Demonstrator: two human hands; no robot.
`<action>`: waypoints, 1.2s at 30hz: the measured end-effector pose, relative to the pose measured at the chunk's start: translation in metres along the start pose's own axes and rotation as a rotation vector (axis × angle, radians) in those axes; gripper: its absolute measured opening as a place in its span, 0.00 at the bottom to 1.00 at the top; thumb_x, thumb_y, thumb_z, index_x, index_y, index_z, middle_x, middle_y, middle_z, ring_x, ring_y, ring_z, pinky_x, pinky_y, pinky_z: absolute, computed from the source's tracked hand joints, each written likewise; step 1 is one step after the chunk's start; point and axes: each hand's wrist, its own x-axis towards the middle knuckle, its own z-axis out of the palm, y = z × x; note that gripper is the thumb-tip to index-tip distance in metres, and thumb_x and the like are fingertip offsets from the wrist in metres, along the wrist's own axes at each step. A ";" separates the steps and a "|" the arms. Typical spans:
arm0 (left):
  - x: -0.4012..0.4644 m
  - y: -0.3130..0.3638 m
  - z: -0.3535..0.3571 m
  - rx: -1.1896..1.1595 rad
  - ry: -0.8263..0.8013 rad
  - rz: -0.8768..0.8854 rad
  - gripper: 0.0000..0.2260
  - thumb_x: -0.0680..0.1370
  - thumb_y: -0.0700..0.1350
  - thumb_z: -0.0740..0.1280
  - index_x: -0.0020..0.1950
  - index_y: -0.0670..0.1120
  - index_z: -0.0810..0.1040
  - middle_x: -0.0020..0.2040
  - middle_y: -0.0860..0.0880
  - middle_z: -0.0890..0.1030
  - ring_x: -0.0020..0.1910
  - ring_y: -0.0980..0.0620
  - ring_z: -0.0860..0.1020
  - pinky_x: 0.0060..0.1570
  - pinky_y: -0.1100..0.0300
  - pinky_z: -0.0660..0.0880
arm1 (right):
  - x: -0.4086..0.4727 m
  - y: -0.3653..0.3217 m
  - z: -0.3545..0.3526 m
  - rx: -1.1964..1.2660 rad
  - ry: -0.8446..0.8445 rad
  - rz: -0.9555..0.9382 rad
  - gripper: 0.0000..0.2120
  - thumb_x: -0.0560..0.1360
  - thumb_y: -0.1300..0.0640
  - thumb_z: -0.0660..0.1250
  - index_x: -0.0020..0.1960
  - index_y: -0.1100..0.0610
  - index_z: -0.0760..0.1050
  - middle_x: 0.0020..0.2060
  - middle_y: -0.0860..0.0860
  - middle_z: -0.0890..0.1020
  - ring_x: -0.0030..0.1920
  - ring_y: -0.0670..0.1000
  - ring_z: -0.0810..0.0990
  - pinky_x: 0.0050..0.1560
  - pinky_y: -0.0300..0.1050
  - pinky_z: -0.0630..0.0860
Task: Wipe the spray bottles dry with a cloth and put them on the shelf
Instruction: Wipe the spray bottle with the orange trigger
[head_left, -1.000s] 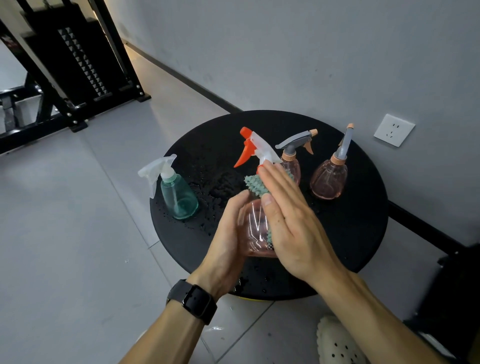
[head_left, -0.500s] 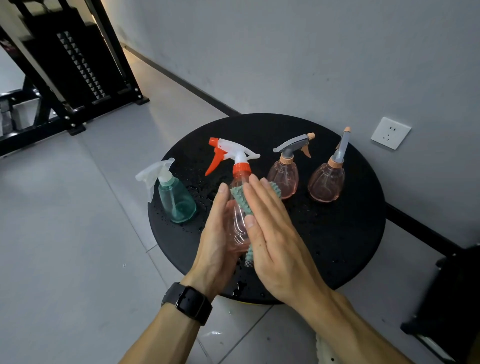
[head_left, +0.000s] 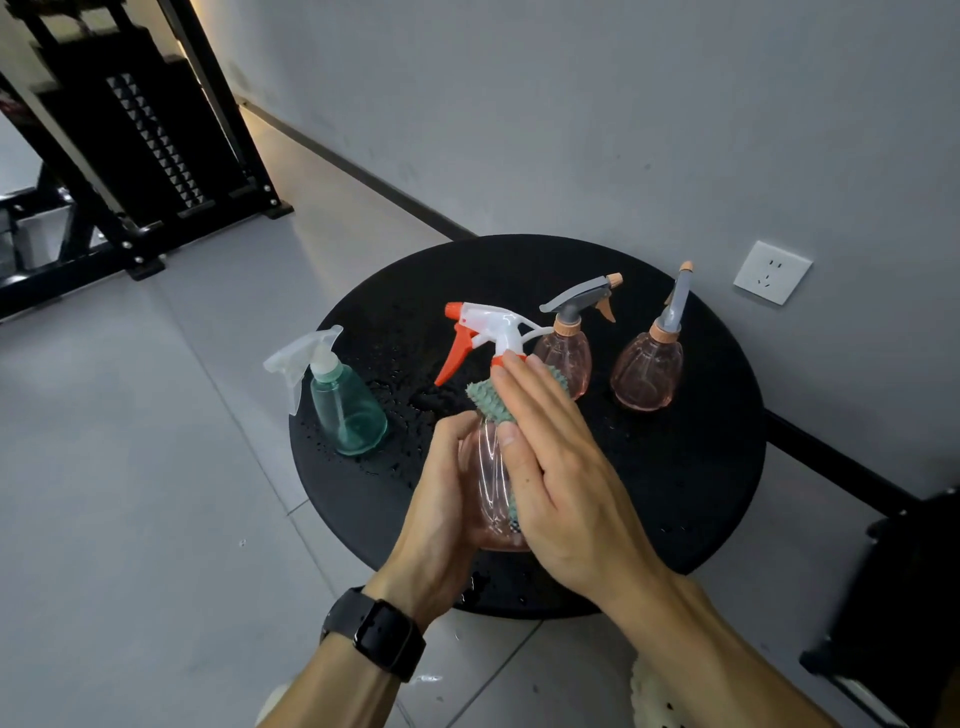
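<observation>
Pink translucent plastic, thin-walled: the held spray bottle (head_left: 491, 488) looks empty or nearly so, and I judge it light, a little springy under squeeze and slick while wet. It sits low over the 6 o'clock edge of the black round table (head_left: 701, 493), lifted clear as far as I can tell. The belly is the sound place to take hold; the orange-and-white trigger head (head_left: 485, 327) is a lever that would twist the bottle.

My left hand (head_left: 441, 499) cups the bottle's body from 9 o'clock, fingers curled round it. My right hand (head_left: 550, 467) lies flat with straight fingers, pressing the green nubbed cloth (head_left: 491, 402) against the bottle's shoulder and side.

Waiting bottles: teal bottle (head_left: 345, 410) at 9 o'clock on the table, two pink bottles with grey heads (head_left: 566, 358) (head_left: 647, 374) toward 1 o'clock. Water beads show on the tabletop around them.

Against half a second ago: the bottle has tipped back toward me, the left fingers have gone from straight to wrapped, and the right hand has slid up so the cloth bunches at the neck. The other three bottles have not moved.
</observation>
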 end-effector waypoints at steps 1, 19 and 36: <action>0.000 -0.001 0.000 0.001 -0.003 -0.006 0.22 0.82 0.56 0.55 0.37 0.46 0.79 0.32 0.48 0.78 0.29 0.52 0.78 0.27 0.60 0.74 | 0.001 0.001 -0.001 0.007 -0.006 0.007 0.22 0.83 0.55 0.50 0.76 0.55 0.60 0.76 0.43 0.58 0.76 0.39 0.49 0.75 0.36 0.49; 0.007 0.014 -0.006 -0.154 0.149 0.112 0.26 0.79 0.63 0.63 0.64 0.44 0.81 0.60 0.41 0.82 0.58 0.43 0.81 0.65 0.46 0.73 | -0.010 -0.008 0.018 0.027 -0.021 -0.045 0.23 0.83 0.53 0.48 0.77 0.54 0.50 0.77 0.44 0.51 0.77 0.44 0.46 0.76 0.40 0.48; 0.005 -0.001 0.006 0.120 -0.020 0.000 0.23 0.81 0.65 0.54 0.64 0.54 0.81 0.60 0.47 0.84 0.59 0.47 0.82 0.54 0.47 0.78 | 0.006 0.008 -0.012 -0.013 -0.020 0.000 0.23 0.83 0.52 0.49 0.77 0.55 0.57 0.76 0.42 0.56 0.76 0.39 0.48 0.73 0.32 0.47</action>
